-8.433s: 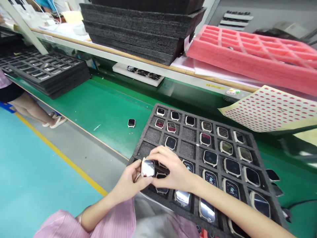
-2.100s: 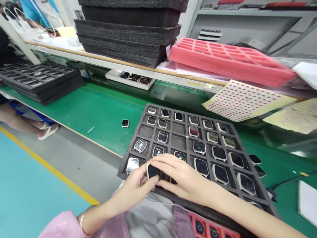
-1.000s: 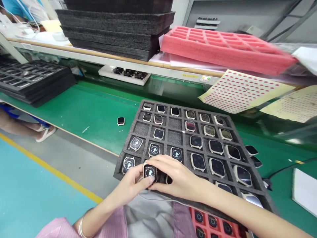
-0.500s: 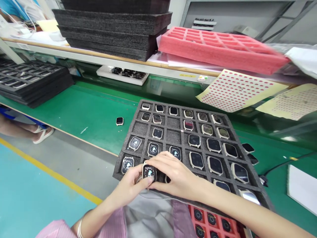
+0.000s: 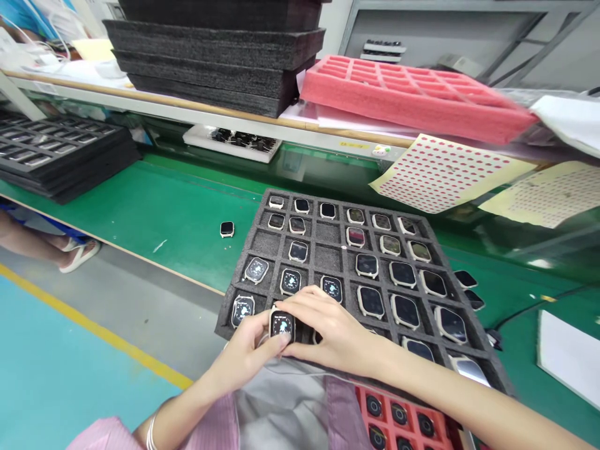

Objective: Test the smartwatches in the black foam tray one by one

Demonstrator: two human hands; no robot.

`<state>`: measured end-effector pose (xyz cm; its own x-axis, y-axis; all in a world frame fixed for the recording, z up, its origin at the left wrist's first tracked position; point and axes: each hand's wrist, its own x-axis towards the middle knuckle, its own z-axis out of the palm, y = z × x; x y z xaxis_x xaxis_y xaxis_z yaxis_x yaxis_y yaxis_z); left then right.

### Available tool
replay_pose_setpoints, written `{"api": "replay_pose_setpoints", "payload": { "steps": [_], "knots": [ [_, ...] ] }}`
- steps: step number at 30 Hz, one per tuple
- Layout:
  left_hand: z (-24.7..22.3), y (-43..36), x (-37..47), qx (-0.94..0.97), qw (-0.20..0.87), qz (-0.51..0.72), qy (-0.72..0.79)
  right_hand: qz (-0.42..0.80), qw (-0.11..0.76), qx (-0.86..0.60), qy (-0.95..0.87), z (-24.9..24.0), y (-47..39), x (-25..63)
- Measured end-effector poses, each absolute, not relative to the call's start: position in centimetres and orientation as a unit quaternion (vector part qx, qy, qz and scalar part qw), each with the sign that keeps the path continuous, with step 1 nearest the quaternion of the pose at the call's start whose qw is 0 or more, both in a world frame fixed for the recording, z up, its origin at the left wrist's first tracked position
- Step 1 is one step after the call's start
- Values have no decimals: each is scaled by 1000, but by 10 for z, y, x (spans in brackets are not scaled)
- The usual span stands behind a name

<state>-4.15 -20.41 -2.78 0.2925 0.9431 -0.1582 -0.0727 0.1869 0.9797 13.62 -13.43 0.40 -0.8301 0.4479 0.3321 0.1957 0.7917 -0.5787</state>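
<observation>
A smartwatch case (image 5: 282, 323) with a lit screen is held between my two hands, over the near edge of a dark grey foam tray (image 5: 329, 232). My left hand (image 5: 250, 347) grips it from the left, the thumb lying on the lower part of its screen. From the right, my right hand (image 5: 328, 325) closes on it, fingers across the top and thumb below. Close by in the tray, several watches show lit faces, such as this watch (image 5: 243, 310) left of my hands. Other watches in the tray, like this dark one (image 5: 370, 302), have black screens. My right hand hides some compartments.
A lone watch (image 5: 227, 229) lies on the green table (image 5: 178, 206) left of the tray. Below my right forearm is a red tray (image 5: 412, 409) with round black parts. A shelf (image 5: 210, 105) above bears black foam stacks (image 5: 210, 56) and a pink foam tray (image 5: 412, 100).
The view has shifted very slightly. Both hands keep the same hold on the watch, and nothing else has visibly moved.
</observation>
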Motion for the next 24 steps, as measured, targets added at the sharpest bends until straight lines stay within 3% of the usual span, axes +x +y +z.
{"api": "replay_pose_setpoints", "payload": {
  "steps": [24],
  "knots": [
    [-26,-222,-33,475,611,438,456,275,220,-188,-917,13,-136,138]
  ]
}}
